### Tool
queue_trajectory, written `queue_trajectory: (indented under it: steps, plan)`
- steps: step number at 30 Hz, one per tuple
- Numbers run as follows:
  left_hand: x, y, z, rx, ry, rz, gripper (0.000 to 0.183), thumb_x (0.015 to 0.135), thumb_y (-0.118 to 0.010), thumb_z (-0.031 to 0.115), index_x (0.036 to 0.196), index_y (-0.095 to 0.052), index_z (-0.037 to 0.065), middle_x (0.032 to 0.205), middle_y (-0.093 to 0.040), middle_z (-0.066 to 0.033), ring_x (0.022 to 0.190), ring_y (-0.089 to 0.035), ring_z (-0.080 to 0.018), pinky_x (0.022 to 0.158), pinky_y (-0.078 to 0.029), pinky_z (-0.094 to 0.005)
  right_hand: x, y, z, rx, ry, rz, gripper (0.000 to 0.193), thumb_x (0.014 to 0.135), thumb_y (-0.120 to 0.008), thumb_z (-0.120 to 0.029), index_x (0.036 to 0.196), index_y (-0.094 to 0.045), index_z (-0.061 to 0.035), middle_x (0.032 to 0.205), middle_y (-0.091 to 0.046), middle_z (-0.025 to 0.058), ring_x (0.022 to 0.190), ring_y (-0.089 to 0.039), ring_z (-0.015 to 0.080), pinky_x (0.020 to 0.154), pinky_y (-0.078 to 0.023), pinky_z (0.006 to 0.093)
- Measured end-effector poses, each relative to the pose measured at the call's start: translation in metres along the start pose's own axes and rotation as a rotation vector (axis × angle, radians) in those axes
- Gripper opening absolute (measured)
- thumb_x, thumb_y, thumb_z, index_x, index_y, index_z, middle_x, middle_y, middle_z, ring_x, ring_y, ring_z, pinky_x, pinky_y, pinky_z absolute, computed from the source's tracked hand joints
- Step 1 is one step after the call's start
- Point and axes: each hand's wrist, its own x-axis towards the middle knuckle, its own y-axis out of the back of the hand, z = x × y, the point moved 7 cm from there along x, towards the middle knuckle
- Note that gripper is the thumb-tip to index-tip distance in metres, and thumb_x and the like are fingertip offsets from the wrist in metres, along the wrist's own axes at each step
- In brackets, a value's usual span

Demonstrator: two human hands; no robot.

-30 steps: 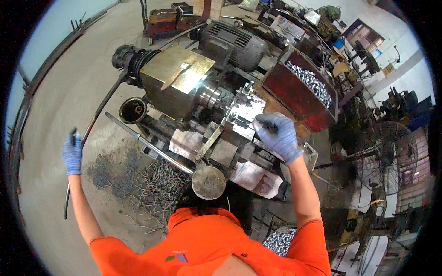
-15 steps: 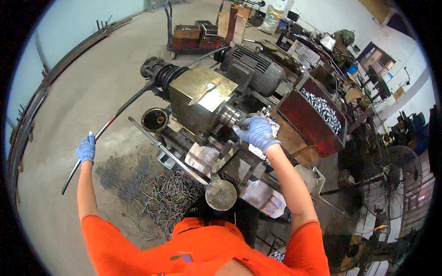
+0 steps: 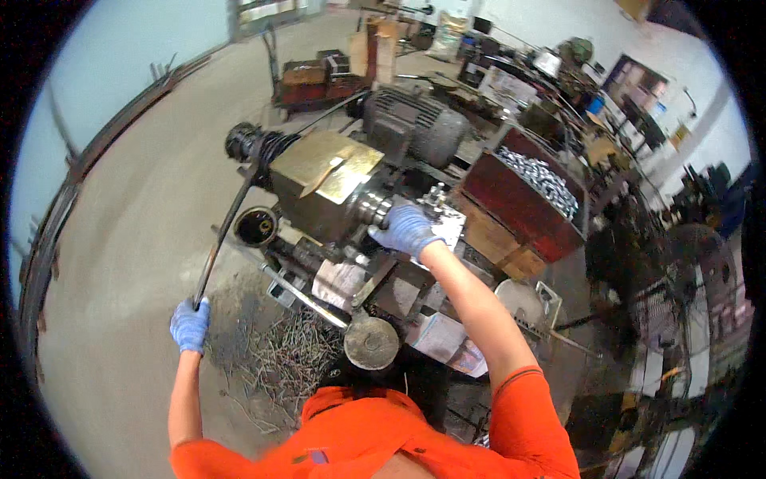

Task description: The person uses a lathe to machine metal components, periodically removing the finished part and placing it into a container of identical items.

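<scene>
My left hand (image 3: 190,326), in a blue knit glove, is wrapped around the lower end of a long dark metal lever (image 3: 229,222). The lever runs up to the black collar (image 3: 275,150) at the rear of a lathe-like machine's headstock (image 3: 319,172). My right hand (image 3: 408,230), gloved alike, is at the shiny round spindle nose (image 3: 373,206), fingers curled in close to its face. Whatever those fingertips pinch is hidden by the glove. A second, shiny bar handle (image 3: 305,297) slants below the headstock, near a round metal disc (image 3: 372,343).
Beyond my right hand stands a dark red bin (image 3: 519,199) full of small shiny metal parts. An electric motor (image 3: 419,124) sits behind the headstock. Thin metal scraps (image 3: 287,351) cover the floor at the left, and a loaded cart (image 3: 315,84) stands farther back. A fan (image 3: 694,263) is at right.
My left hand has swung the lever's free end in toward my body. My right hand stays at the spindle nose. The whole view has shifted slightly.
</scene>
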Motion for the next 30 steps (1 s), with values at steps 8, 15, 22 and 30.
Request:
queue_trajectory:
  steps: [8, 15, 22, 30]
  plan:
    - [0.000, 0.056, 0.123, -0.116, -0.619, 0.309, 0.041, 0.079, -0.060, 0.037, 0.111, -0.056, 0.010, 0.086, -0.064, -0.0121, 0.074, -0.062, -0.0284, 0.068, -0.047, -0.0410, -0.017, 0.031, -0.004, -0.059, -0.051, 0.186, 0.049, 0.077, -0.052, -0.052, 0.078, -0.067, -0.0052, 0.074, -0.063, 0.0201, 0.077, -0.061, 0.0342, 0.074, -0.047, 0.0420]
    - [0.010, 0.094, 0.239, -0.555, -0.745, 0.219, 0.048, 0.081, -0.057, 0.039, 0.122, -0.051, 0.015, 0.084, -0.064, -0.0127, 0.069, -0.062, -0.0271, 0.063, -0.048, -0.0374, -0.106, 0.154, 0.053, -0.018, -0.006, 0.577, 0.026, 0.074, -0.066, -0.030, 0.065, -0.067, -0.0053, 0.072, -0.065, 0.0132, 0.062, -0.060, 0.0263, 0.077, -0.044, 0.0371]
    - [0.016, 0.061, 0.301, -0.426, -0.875, 0.213, 0.039, 0.080, -0.058, 0.037, 0.111, -0.060, 0.013, 0.087, -0.064, -0.0153, 0.073, -0.062, -0.0295, 0.067, -0.048, -0.0399, -0.197, 0.191, 0.092, -0.152, -0.221, 0.921, 0.041, 0.072, -0.067, -0.034, 0.105, -0.062, -0.0096, 0.119, -0.051, 0.0205, 0.107, -0.047, 0.0387, 0.097, -0.033, 0.0467]
    - [0.004, 0.061, 0.299, -0.533, -0.959, 0.271, 0.039, 0.080, -0.060, 0.030, 0.114, -0.058, 0.010, 0.089, -0.064, -0.0169, 0.077, -0.063, -0.0304, 0.068, -0.050, -0.0381, -0.278, 0.012, 0.085, 0.180, -0.432, 0.494, 0.024, 0.068, -0.070, -0.031, 0.083, -0.068, -0.0121, 0.097, -0.061, 0.0145, 0.096, -0.054, 0.0327, 0.096, -0.034, 0.0465]
